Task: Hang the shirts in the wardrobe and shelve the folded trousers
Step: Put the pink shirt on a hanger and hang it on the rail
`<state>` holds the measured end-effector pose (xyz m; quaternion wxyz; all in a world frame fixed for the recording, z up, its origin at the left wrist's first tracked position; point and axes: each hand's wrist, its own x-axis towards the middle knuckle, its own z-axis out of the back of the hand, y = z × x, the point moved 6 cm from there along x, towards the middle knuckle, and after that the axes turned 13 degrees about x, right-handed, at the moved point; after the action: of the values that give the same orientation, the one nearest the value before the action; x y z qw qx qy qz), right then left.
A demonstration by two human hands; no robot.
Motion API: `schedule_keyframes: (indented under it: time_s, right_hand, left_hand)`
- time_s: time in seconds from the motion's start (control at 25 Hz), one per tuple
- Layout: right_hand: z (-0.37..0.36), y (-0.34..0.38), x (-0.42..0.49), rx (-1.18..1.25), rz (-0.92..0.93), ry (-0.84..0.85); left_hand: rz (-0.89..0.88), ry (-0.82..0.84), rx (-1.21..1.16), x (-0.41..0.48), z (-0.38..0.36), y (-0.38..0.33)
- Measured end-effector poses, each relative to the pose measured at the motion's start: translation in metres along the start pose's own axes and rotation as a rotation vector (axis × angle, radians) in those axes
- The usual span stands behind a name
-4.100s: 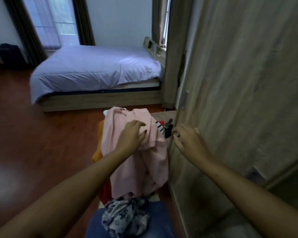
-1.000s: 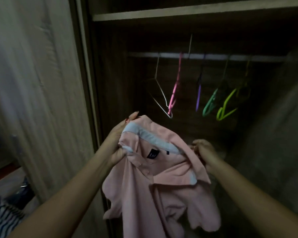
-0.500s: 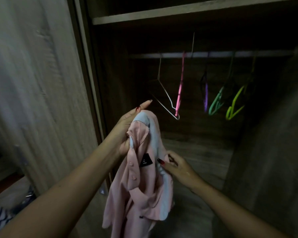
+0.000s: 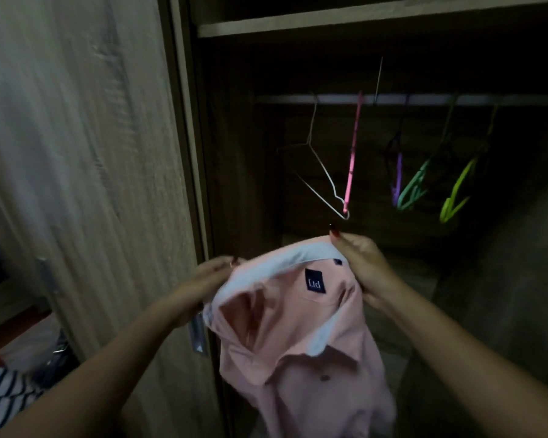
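Two hands point(image 4: 203, 286) point(image 4: 361, 270) grip pink shirt point(image 4: 298, 358); collar point(image 4: 276, 263) between them.

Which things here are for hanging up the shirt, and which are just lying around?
For the job: pink shirt, held by left hand and right hand; white hanger; rail.
Just lying about for now: striped cloth; wardrobe door.

Pink shirt point(image 4: 301, 352) held up by collar, before open wardrobe point(image 4: 86, 153).
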<state>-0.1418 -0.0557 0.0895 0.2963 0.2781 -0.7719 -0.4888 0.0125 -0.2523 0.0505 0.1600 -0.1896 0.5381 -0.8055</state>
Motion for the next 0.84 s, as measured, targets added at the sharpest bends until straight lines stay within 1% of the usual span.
schedule_keyframes:
  time_s: [0.04, 0.08, 0.12, 0.16, 0.24, 0.28, 0.36, 0.44, 0.52, 0.64, 0.76, 0.84]
  right_hand:
    - [-0.005, 0.002, 0.002, -0.095, 0.019, 0.029]
    - [-0.01, 0.004, 0.003, -0.187, 0.043, 0.053]
    - [-0.013, 0.005, 0.003, -0.268, 0.072, 0.069]
    - [-0.016, 0.007, 0.003, -0.335, 0.107, 0.081]
    - [-0.02, 0.015, 0.002, -0.442, 0.166, 0.101]
    - [-0.022, 0.021, 0.001, -0.486, 0.188, 0.12]
    - [-0.025, 0.029, -0.001, -0.553, 0.213, 0.166]
    - [-0.026, 0.037, -0.005, -0.583, 0.23, 0.19]
    - [-0.019, 0.043, -0.005, -0.62, 0.256, 0.161]
    - [-0.01, 0.045, -0.002, -0.675, 0.308, 0.125]
    - [-0.015, 0.048, 0.01, -0.775, 0.404, 0.119]
    - [-0.044, 0.054, 0.027, -0.79, 0.47, 0.152]
  left_hand:
    - [0.017, 0.051, 0.216, -0.003, -0.005, 0.015]
    - [-0.011, 0.104, 0.405, -0.004, -0.01, 0.026]
    - [-0.059, 0.126, 0.521, -0.003, -0.017, 0.031]
    - [-0.102, 0.09, 0.541, -0.003, -0.025, 0.025]
    - [-0.215, -0.011, 0.441, -0.005, -0.042, 0.002]
    - [-0.301, -0.012, 0.396, -0.009, -0.055, -0.018]
    - [-0.398, 0.044, 0.383, -0.013, -0.078, -0.036]
    - [-0.428, 0.01, 0.375, -0.013, -0.087, -0.04]
    - [-0.437, -0.07, 0.347, -0.012, -0.083, -0.041]
    - [-0.402, -0.15, 0.376, -0.013, -0.072, -0.043]
    - [-0.404, -0.266, 0.41, -0.016, -0.053, -0.058]
    - [-0.448, -0.384, 0.501, -0.011, -0.016, -0.081]
